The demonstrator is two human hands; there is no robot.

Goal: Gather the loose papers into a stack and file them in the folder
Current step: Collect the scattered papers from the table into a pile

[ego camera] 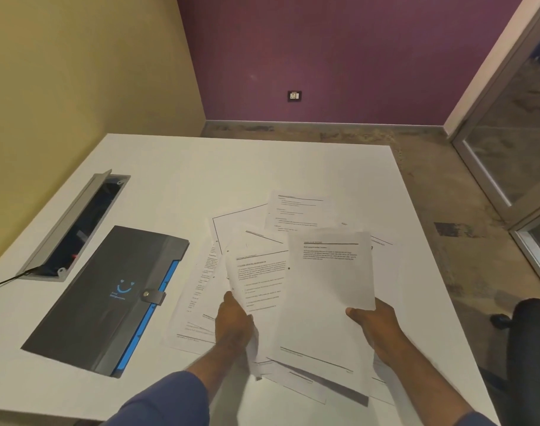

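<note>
Printed papers (262,229) lie fanned across the centre of the white desk (170,167). The right hand (374,325) pinches one lifted sheet (327,287) at its right edge; the left hand (233,322) grips another sheet (259,281), apparently at its lower left edge. The closed dark expanding folder (109,299) lies left, apart from both hands.

One closed folder (104,298), two hands (233,321) (376,325), perhaps seven or eight loose papers (324,290).

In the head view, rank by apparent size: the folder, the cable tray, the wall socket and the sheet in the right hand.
1. Folder, largest.
2. Sheet in the right hand; it is raised nearer the camera, so its rank is unsure.
3. Cable tray.
4. Wall socket, smallest, also farthest.
</note>
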